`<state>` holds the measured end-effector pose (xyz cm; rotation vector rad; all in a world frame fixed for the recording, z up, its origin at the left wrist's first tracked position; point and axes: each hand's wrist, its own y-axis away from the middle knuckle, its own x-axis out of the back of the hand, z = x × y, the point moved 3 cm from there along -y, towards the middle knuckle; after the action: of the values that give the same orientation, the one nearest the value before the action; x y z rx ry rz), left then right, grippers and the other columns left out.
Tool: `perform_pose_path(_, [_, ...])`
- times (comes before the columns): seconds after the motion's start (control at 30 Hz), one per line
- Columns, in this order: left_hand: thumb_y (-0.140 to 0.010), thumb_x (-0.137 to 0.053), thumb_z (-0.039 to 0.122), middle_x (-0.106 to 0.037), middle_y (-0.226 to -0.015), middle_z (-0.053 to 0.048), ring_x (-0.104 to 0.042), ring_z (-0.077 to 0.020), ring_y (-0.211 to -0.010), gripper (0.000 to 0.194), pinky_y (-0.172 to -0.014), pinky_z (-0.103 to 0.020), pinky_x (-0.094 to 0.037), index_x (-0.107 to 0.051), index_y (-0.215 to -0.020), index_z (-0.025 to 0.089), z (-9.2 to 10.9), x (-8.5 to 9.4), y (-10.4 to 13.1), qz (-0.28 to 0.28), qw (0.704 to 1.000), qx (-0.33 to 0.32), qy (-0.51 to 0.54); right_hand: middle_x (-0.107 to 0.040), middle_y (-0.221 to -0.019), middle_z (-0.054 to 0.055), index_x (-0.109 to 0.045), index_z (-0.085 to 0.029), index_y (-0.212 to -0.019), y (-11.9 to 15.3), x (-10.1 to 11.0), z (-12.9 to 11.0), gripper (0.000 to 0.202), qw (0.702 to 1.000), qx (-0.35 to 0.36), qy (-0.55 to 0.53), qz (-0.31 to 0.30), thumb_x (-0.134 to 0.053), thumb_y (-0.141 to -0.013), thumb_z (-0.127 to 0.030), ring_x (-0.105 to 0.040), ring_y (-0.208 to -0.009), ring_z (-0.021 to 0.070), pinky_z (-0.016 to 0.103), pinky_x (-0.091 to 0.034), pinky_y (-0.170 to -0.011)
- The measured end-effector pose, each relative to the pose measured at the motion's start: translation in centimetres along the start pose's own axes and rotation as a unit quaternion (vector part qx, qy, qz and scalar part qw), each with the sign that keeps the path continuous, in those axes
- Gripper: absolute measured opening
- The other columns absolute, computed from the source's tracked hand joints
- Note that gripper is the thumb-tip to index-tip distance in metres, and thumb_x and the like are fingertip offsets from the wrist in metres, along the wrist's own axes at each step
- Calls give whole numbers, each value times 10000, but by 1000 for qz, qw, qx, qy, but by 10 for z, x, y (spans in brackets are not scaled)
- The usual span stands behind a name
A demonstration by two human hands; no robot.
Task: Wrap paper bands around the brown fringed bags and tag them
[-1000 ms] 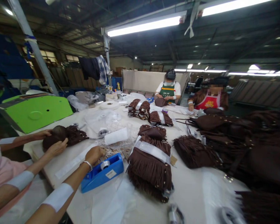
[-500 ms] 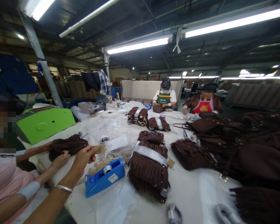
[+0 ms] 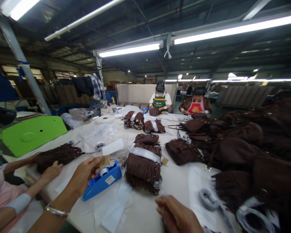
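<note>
My left hand (image 3: 87, 168), with a silver bangle at the wrist, pinches a small brown card tag (image 3: 104, 160) between thumb and fingers. The tag is held up over a blue tape dispenser (image 3: 104, 181) with a roll of clear tape. At the bottom middle, my right hand (image 3: 178, 213) is low over the table with its fingers curled together; what is under them is hidden. Between and beyond my hands lies a stack of dark brown fringed bags (image 3: 142, 168) with a pale band (image 3: 145, 153) around it.
A large pile of brown bags (image 3: 235, 149) covers the right side, with a grey strap coil (image 3: 207, 197) before it. Clear plastic bags (image 3: 104, 132) lie mid-table. At left, a co-worker's hand (image 3: 50, 171) touches a brown bag (image 3: 60, 157). Two co-workers sit across the table.
My right hand has come into view at the bottom, over the spot where a small coil lay. The view has turned right and tipped down. My left hand still holds the tag.
</note>
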<state>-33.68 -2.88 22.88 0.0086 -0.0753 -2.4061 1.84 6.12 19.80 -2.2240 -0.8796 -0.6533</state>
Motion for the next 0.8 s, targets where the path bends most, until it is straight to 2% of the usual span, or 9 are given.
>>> perform_pose_path(0.13, [-731, -722, 535, -467, -548, 68, -336, -45, -427, 431, -381, -168, -210, -621, -891, 148, 18, -38, 41, -69, 997, 17, 19, -659, -1061, 63, -541, -250, -1285, -34, 1, -50, 404, 995, -16, -91, 46, -591, -885, -280, -636, -888, 186, 263, -511, -714])
perform_pose_path(0.23, [-727, -716, 544, -514, -593, 50, -351, -42, -433, 417, -386, -175, -210, -614, -831, 153, 29, -69, 71, -112, 993, 32, 17, -646, -1114, 61, -481, -246, -1364, -51, -11, -72, 661, 989, -44, -132, 52, -737, -755, -273, -614, -823, 174, 272, -494, -697])
perform_pose_path(0.27, [-732, -706, 547, -530, -606, 43, -352, -41, -432, 412, -390, -180, -210, -609, -810, 154, 32, -80, 79, -128, 991, 37, 13, -654, -1092, 55, -519, -234, -1320, -54, -15, -74, 620, 986, -56, -148, 51, -742, -743, -262, -607, -795, 164, 271, -487, -697])
perform_pose_path(0.33, [-747, -687, 542, -535, -596, 38, -340, -40, -424, 395, -399, -189, -198, -590, -761, 159, 35, -99, 93, -163, 986, 43, 11, -670, -967, 34, -616, -201, -1138, -55, -24, -71, 344, 973, -78, -211, 42, -670, -804, -260, -595, -727, 140, 252, -473, -659])
perform_pose_path(0.4, [-773, -665, 537, -513, -566, 47, -322, -39, -417, 386, -406, -193, -196, -573, -732, 164, 35, -116, 104, -189, 981, 46, 25, -631, -750, 3, -633, -171, -935, -48, -30, -63, 165, 946, -101, -308, 25, -581, -876, -316, -557, -605, 113, 221, -436, -559])
perform_pose_path(0.5, [-812, -633, 527, -546, -611, 40, -342, -48, -437, 358, -422, -197, -259, -597, -795, 172, 30, -134, 120, -209, 973, 51, 89, -537, -577, -34, -582, -153, -823, -27, -30, -49, 337, 881, -148, -449, -2, -630, -842, -486, -478, -460, 85, 200, -372, -462])
perform_pose_path(0.67, [-851, -610, 487, -662, -787, -24, -535, -104, -572, 385, -529, -228, -438, -647, -1097, 193, 7, -150, 158, -247, 952, 90, 157, -610, -745, 17, -641, -129, -953, 13, -13, -41, 379, 771, -162, -616, 14, -711, -816, -475, -463, -485, 49, 181, -329, -475])
perform_pose_path(0.73, [-820, -640, 512, -671, -741, -39, -544, -110, -532, 441, -461, -213, -404, -653, -1108, 178, -8, -156, 172, -269, 944, 116, 151, -611, -774, 17, -661, -137, -957, 25, -9, -39, 330, 749, -163, -640, 52, -717, -827, -435, -441, -489, 38, 176, -303, -473])
perform_pose_path(0.8, [-756, -696, 549, -641, -619, -21, -477, -94, -419, 532, -378, -198, -326, -646, -1129, 173, -23, -162, 181, -289, 938, 133, 134, -607, -739, 7, -680, -143, -955, 35, -10, -35, 299, 749, -171, -634, 87, -718, -832, -413, -412, -473, 31, 173, -274, -469])
